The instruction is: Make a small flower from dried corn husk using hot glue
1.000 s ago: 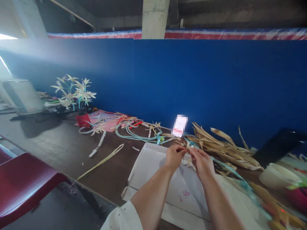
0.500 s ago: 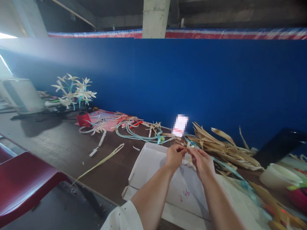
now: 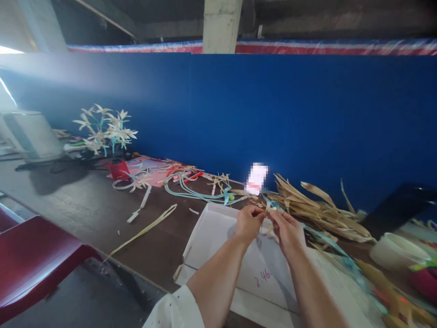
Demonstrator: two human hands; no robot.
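Note:
My left hand [image 3: 250, 222] and my right hand [image 3: 287, 226] meet fingertip to fingertip above a white cardboard box lid [image 3: 221, 237] with handwritten figures. Both are closed in a pinch on a small pale piece of dried husk [image 3: 268, 210], mostly hidden by my fingers. Some pale bits hang below the fingertips. Just beyond my right hand lies a heap of dry tan husks [image 3: 314, 212]. Light blue ribbon [image 3: 327, 239] runs past its wrist.
Left on the dark table [image 3: 136, 246] stand husk flowers [image 3: 109, 127] in a red pot [image 3: 119, 170]. Coiled blue tubing [image 3: 191, 196] and a lit phone [image 3: 256, 178] lie behind the lid. A white bowl [image 3: 398, 250] and a glue gun [image 3: 392, 291] are at right; a red chair [image 3: 37, 259] stands left.

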